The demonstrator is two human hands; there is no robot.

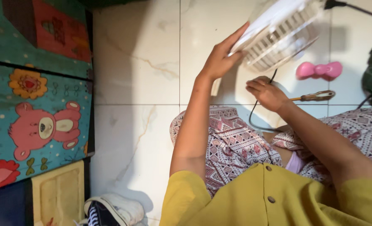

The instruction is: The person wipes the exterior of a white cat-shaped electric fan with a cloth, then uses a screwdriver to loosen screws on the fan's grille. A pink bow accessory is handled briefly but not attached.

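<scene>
Fingers point(232, 42) of the left hand point(219, 60) lie nearly straight, spread flat against the edge of the white plastic slatted fan housing point(278, 33) — steadying it, tilted above the pale marble-look tiled floor point(135, 75), not wrapped round it. The right hand point(266, 93) is curled loosely beneath the housing; whether it pinches the thin black cable point(253, 117) I cannot tell. The housing looks light and stiff, its thin slats probably brittle — the solid rim seems the safer place to grip. A wooden-handled screwdriver point(315, 96) and pink bow-shaped plastic piece point(319, 69) lie on the tiles nearby.
</scene>
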